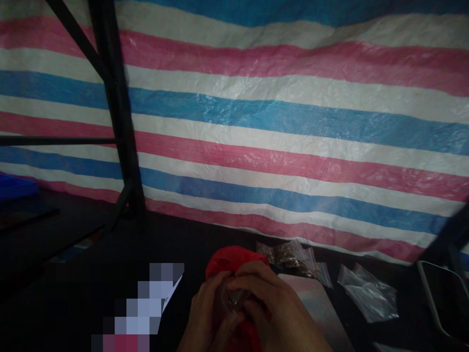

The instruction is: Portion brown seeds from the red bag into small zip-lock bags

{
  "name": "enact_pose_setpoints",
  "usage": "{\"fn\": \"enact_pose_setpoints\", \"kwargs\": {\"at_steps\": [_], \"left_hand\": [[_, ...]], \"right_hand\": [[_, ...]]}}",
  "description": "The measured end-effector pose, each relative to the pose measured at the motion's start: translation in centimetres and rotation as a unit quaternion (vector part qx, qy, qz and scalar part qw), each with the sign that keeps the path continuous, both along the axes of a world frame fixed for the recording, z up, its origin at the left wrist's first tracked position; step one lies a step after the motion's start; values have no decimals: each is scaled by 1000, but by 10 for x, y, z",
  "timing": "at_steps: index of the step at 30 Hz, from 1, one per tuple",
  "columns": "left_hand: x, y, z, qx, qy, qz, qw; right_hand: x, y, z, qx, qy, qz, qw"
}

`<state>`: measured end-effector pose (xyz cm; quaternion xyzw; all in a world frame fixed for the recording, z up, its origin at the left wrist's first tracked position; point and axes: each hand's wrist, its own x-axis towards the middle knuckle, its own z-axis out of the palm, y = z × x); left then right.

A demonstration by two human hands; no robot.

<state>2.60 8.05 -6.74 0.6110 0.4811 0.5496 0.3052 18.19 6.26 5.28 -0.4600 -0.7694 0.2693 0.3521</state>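
Low in the middle of the head view, my left hand [207, 310] and my right hand [274, 300] come together with bent fingers around a small clear plastic bag [234, 297]. What the bag contains is too dark to make out. Directly under and behind both hands is a red plastic bag [234, 255], its lower part mostly covered by them. Beyond my right hand lie several small clear zip bags [287, 255] with brown bits inside. Beside that hand is a flat pale plate [318, 305] with rounded corners.
Flat clear zip bags [370, 293] lie on the black tabletop [176, 239], with a phone [447, 303] at the right edge. A dark metal frame post [119, 112] stands left, before a striped plastic sheet [274, 115]. A blue object [16, 187] is far left.
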Motion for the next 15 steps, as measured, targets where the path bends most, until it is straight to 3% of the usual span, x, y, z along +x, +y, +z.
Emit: {"fn": "enact_pose_setpoints", "kwargs": {"at_steps": [3, 11, 15], "left_hand": [[-2, 1, 0, -18, -16, 0, 1000], [-3, -2, 6, 56, -4, -24, 998], [-12, -2, 13, 31, -12, -32, 999]], "right_hand": [[-3, 0, 2, 20, -12, -16, 1000], [-4, 0, 4, 27, 5, -36, 999], [-3, -1, 4, 33, 43, -30, 998]]}}
